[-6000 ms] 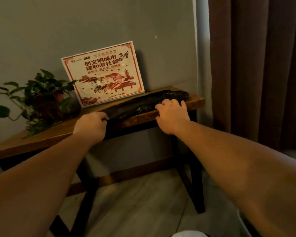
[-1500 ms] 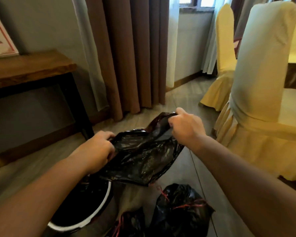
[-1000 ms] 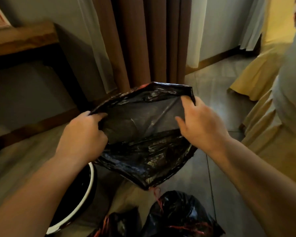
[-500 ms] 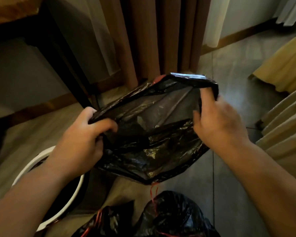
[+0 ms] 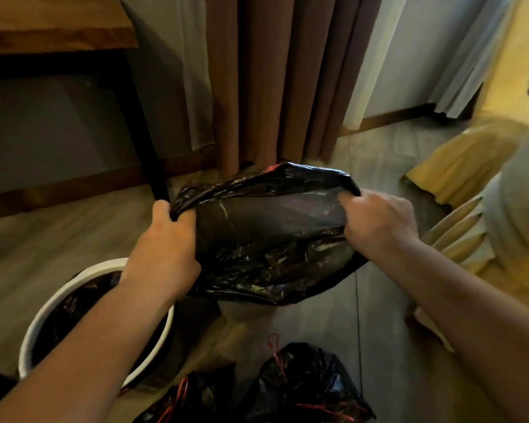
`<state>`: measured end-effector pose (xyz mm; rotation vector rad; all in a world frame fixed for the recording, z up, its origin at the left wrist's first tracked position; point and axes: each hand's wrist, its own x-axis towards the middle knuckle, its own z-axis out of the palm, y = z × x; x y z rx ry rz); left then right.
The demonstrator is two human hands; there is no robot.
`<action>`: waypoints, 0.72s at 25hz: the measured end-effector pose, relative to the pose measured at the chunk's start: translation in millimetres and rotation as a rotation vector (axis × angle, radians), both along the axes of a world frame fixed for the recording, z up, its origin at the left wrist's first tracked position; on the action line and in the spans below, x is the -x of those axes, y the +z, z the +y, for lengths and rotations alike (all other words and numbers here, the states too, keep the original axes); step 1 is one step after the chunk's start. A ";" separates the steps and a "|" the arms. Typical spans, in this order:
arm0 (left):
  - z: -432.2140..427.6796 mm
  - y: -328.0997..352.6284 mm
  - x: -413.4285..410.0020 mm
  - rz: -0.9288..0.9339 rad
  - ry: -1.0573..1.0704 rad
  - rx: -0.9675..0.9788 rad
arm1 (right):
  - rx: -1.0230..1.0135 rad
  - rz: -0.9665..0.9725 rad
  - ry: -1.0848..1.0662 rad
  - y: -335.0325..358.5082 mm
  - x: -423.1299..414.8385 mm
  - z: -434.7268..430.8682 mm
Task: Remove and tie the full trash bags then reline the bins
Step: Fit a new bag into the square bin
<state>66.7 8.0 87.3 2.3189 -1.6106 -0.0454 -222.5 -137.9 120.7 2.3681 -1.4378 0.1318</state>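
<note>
We clench our left hand (image 5: pixel 162 248) and right hand (image 5: pixel 379 227) on opposite edges of an empty black bag (image 5: pixel 266 239), stretching its mouth open in the air just beside the white-rimmed bin (image 5: pixel 74 282), seemingly ready for relining, while tied bags (image 5: pixel 306 389) lie near that bin.

The left forearm (image 5: pixel 83 355) and right forearm (image 5: pixel 471 300) are bare and reach forward toward the black bag (image 5: pixel 266 254). The left hand (image 5: pixel 162 248) grips the bag's left edge, fingers and thumb curled over its rim, the back of the hand toward the camera. The right hand (image 5: pixel 379 224) clutches the bag's right edge, knuckles up, fingers folded into the plastic. The hands are well apart, with the bag's mouth between them
</note>
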 end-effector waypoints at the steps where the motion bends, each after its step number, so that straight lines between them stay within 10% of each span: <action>1: 1.7 0.3 -2.6 0.020 0.001 0.016 | -0.010 0.078 0.025 7.5 -5.8 0.5; 18: -23.5 -52.1 -12.2 -0.260 0.176 -0.011 | 0.199 -0.573 0.008 -107.7 2.1 -35.7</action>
